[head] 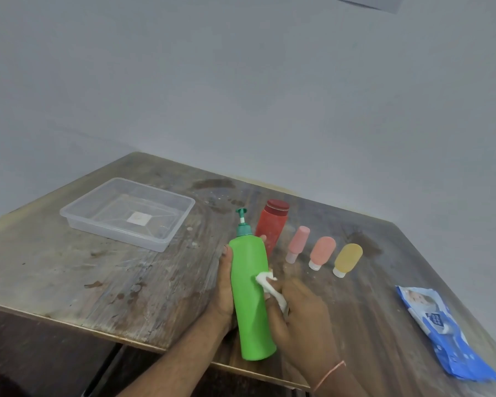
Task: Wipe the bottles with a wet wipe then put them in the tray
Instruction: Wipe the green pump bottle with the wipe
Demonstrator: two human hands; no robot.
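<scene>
The green pump bottle (251,293) is held off the wooden table (103,270), slanted with its teal pump head pointing away from the person and its flat base toward the near table edge. The left hand (223,287) cradles it from behind on the left side, thumb laid along the bottle's left edge and a fingertip showing past the right shoulder of the bottle, so the fingers are curled round its body. The right hand (295,308) pinches a crumpled white wet wipe (268,283) between thumb and fingers and presses it against the right side of the bottle, about midway along its length. Just behind the bottle a red bottle (271,224) with a dark red cap stands upright, partly hidden by the green one's shoulder. To its right, in a row, stand a pink tube (297,244), a salmon tube (322,252) and a yellow tube (347,259), each resting on its pale cap, near one another but apart. A clear plastic tray (78,214) sits well apart to the left, with only a small white label on its floor. A blue wet wipe packet (441,330) lies flat near the right edge of the table.
</scene>
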